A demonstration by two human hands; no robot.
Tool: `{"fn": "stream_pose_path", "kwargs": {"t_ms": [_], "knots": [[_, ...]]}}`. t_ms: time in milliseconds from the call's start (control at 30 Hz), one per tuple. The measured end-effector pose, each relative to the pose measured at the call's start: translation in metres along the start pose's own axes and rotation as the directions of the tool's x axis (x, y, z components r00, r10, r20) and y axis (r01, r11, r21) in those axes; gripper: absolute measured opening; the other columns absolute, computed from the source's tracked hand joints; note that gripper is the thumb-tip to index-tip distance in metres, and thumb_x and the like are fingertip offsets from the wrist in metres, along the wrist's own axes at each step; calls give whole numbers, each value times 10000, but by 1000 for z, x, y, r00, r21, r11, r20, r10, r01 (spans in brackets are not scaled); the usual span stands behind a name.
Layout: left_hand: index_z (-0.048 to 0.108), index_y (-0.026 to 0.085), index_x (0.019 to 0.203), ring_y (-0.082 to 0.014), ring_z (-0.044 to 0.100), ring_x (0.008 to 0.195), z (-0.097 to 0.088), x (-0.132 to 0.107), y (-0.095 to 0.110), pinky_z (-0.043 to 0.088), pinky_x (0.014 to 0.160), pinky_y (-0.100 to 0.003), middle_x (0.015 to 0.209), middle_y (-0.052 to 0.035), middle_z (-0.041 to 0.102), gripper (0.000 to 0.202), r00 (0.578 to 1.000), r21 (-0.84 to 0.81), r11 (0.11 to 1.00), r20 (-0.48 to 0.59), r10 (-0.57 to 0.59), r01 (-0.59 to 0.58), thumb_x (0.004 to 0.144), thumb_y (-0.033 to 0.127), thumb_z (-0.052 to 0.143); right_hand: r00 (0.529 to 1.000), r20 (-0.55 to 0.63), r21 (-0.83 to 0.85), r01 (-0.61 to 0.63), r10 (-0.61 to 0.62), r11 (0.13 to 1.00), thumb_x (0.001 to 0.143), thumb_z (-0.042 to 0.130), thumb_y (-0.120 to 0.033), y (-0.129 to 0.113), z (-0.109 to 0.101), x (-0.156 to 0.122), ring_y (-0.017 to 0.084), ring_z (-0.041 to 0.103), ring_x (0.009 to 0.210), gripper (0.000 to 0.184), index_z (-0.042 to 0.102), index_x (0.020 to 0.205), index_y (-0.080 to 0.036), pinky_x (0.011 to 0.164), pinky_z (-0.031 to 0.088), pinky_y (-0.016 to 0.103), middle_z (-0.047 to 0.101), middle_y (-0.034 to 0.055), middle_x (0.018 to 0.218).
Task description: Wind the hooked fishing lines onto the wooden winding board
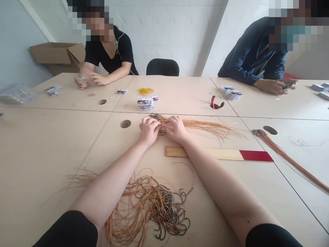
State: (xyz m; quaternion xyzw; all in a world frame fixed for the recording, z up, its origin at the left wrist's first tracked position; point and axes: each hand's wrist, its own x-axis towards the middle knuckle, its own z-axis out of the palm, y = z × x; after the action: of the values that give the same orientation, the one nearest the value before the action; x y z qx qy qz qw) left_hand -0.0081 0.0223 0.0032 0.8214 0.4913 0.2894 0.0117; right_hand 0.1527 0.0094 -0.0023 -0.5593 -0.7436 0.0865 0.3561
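Head view: how does our hook bundle (203, 126) lie?

Hooks (155, 116) between and beyond our left hand (149, 131) and right hand (177, 129); strands (216, 128) trail rightward, nearer the right.

Our grip?

Both pinched narrow; on what, we can't tell.

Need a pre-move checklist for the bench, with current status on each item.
1. Left hand and right hand both at the far bundle: ok.
2. Fingers secure on a single strand: cannot tell; the grip is too small to make out.
3. Hook pile sorted: not ok; hooks and strands lie tangled nearest the wearer.
4. Stick unobstructed: not ok; the right forearm crosses over it.
5. Red tool parked: ok; it stands in a table hole, handles up.
6. Co-workers' hands away from the far bundle: ok.
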Motion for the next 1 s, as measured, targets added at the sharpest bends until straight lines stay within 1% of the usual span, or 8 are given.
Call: {"fn": "stream_pose_path", "kwargs": {"t_ms": [200,367,467,567,667,767,867,1000], "knots": [[658,247,946,-246,412,1121,-3,0,4,321,900,-401,1009,-59,660,235,1000,-21,1000,4,-16,17,892,343,451,1000,24,-21,18,-18,1000,848,510,-285,4,4,0,219,421,1022,202,702,890,-243,872,378,357,580,63,981],[656,235,904,-248,445,1096,-3,2,2,328,874,-403,947,-62,669,202,997,-34,996,8,-79,79,878,320,475,1000,1,-13,-13,13,1000,858,511,-393,4,-1,1,225,433,1050,269,682,1005,-246,911,375,363,592,67,1023],[649,243,967,-254,463,1079,-1,3,-2,316,881,-423,907,-65,673,194,978,-35,979,-50,-202,201,865,284,490,1000,21,-79,-4,5,997,786,567,-499,7,-14,2,261,412,1123,521,550,1229,-225,945,347,414,566,86,1162],[613,245,1031,-275,451,1086,0,4,-6,317,865,-442,916,-68,674,216,934,-37,941,-111,-339,337,850,285,501,993,115,-138,12,5,990,746,574,-512,15,-28,3,299,321,1245,729,363,1379,-218,980,291,487,451,106,1341],[575,243,1036,-281,435,1100,1,5,-7,332,851,-442,1002,-66,655,221,915,-54,925,-139,-380,376,829,301,522,963,258,-170,-40,84,985,716,575,-485,25,-35,3,325,208,1324,871,182,1451,-232,993,236,554,290,110,1461],[564,242,1037,-278,432,1105,0,5,-6,344,853,-438,1040,-69,638,233,912,-67,922,-137,-388,382,814,299,531,912,379,-198,-87,158,976,682,588,-469,33,-36,3,325,196,1330,942,119,1463,-229,1007,189,577,269,109,1470],[579,234,1039,-281,419,1113,-1,4,-2,350,863,-430,1046,-80,627,243,932,-46,943,-146,-332,329,808,290,529,899,403,-195,-100,172,976,676,585,-484,38,-33,3,330,212,1313,942,129,1462,-233,999,187,583,312,109,1446],[656,259,924,-264,384,1145,-3,-1,7,320,923,-413,1071,-50,609,171,995,-18,999,-98,-30,28,799,286,542,939,317,-179,-78,132,981,668,607,-448,39,-31,3,323,286,1252,733,393,1353,-298,967,229,555,422,78,1357]]}}
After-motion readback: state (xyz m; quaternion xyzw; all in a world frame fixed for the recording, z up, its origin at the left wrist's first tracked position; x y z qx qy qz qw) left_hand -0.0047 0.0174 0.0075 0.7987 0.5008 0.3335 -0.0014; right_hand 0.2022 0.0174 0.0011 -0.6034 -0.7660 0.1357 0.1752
